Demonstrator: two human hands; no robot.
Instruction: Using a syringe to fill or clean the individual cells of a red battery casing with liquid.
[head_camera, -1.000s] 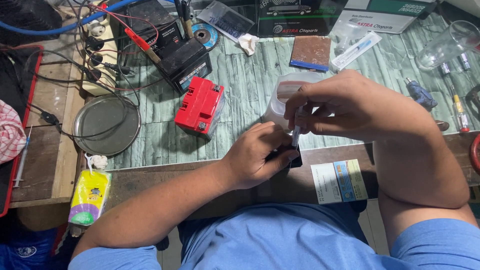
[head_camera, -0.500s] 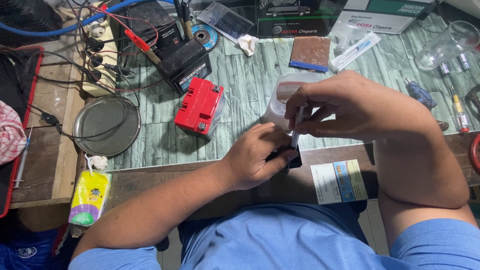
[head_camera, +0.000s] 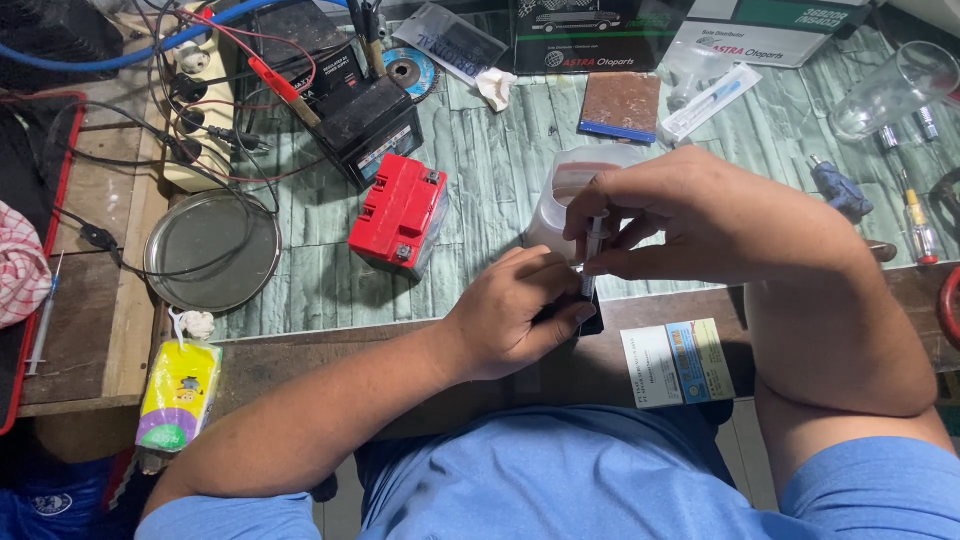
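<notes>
Head view: at the near edge of the worktop, the left hand is curled around a small black object, mostly hidden by the fingers. The right hand pinches a thin syringe upright, its tip down at that object. Just behind the hands stands a translucent plastic container. A red battery lies left of it, and a round metal lid sits near the left edge.
</notes>
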